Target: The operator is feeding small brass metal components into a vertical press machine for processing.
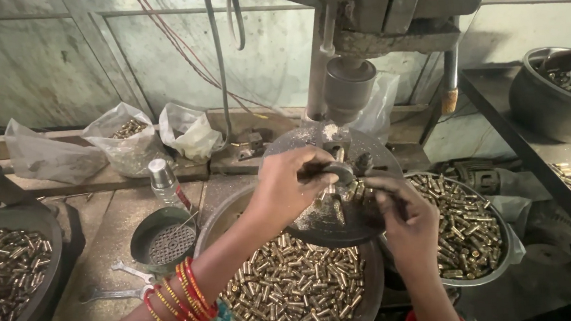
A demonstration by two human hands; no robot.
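While our left hand (287,184) pinches a small brass piece (333,175) on the round drill table (325,222), our right hand (400,209) curls narrowly around more pieces at its edge. Below us sits a bowl (290,294) of brass pieces. Three crumpled plastic bags, clear (48,157), clear (126,147) and whitish (190,131), line the back ledge.

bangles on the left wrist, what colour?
Red and gold thin bangles stacked on the left wrist; head view, lower left of centre.
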